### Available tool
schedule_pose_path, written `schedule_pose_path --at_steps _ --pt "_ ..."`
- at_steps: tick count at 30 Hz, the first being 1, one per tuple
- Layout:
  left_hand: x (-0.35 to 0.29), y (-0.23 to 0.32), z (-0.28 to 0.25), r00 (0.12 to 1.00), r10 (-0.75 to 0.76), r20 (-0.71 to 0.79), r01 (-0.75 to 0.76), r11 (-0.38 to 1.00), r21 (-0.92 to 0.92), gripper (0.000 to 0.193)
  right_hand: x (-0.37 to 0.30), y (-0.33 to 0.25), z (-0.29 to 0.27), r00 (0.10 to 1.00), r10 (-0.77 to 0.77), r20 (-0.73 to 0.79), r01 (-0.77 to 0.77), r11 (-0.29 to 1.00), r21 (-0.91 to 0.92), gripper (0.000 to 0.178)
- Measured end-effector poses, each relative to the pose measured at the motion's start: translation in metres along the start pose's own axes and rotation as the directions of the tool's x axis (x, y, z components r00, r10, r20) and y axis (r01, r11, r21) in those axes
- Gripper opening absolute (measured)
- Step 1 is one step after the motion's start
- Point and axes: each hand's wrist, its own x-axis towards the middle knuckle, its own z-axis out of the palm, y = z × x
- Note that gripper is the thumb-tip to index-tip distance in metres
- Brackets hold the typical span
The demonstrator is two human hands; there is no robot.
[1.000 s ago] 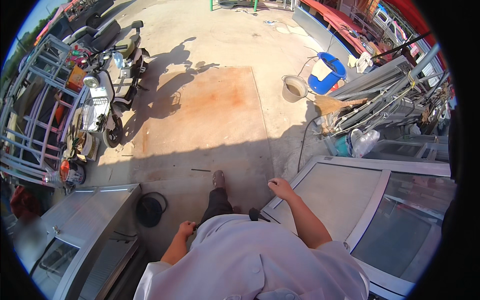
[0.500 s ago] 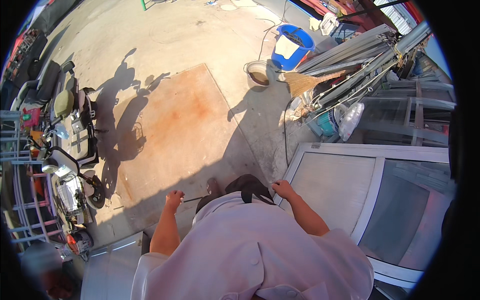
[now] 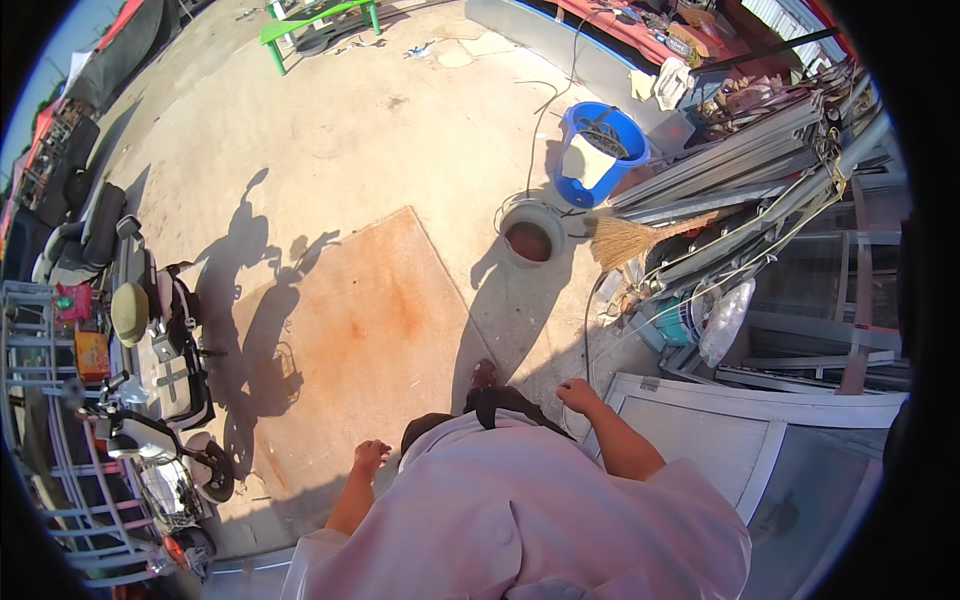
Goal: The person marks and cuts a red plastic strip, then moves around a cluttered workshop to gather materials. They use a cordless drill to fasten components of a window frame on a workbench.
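Note:
My left hand (image 3: 372, 456) hangs beside my body at the edge of the rust-stained floor sheet (image 3: 380, 300). Its fingers are loosely bent and a little apart, with nothing visible in them. On the other side my right hand (image 3: 575, 395) is held low with curled fingers, and no object shows in it. Closest to it is a white-framed panel door (image 3: 690, 440), lying to the right; the hand appears apart from it. One shoe (image 3: 484, 374) shows ahead of my dark trousers.
Ahead stand a grey bucket (image 3: 528, 241) and a blue tub (image 3: 628, 130). A straw broom (image 3: 625, 240) lies by stacked metal profiles (image 3: 720, 160) at right. A scooter (image 3: 165, 370) and metal racks (image 3: 70, 450) line the left. A green bench (image 3: 315, 22) stands far off.
I have moved forward, and the view has tilted up, bringing the green bench into sight. The panel door sits lower in view. Both hands still hang at my sides.

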Motion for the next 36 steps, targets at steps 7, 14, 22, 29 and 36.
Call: schedule_pose_path --at_steps 7,14,22,29,36 --pt "0.038 0.134 0.038 0.987 0.143 0.079 -0.143 0.99 -0.006 0.027 0.133 -0.088 -0.101 0.984 -0.152 -0.095 0.158 0.986 0.057 0.041" --pt "0.153 0.299 0.033 0.978 0.194 0.079 -0.205 0.962 0.181 0.037 0.213 -0.162 -0.15 0.99 -0.077 -0.12 0.087 0.994 0.073 0.039" --pt "0.263 0.507 0.04 0.93 0.368 -0.007 -0.366 0.927 0.086 0.053 0.286 -0.136 -0.146 0.986 0.161 -0.039 -0.161 0.987 0.016 0.043" --pt "0.318 0.697 0.077 0.899 0.436 0.028 -0.437 0.894 0.098 0.065 0.384 -0.184 -0.178 0.98 0.192 -0.057 -0.165 0.934 0.317 0.04" --pt "0.376 0.8 0.116 0.923 0.385 0.011 -0.382 0.914 0.138 0.065 0.528 -0.227 -0.266 0.978 0.2 -0.061 -0.174 0.94 0.294 0.033"
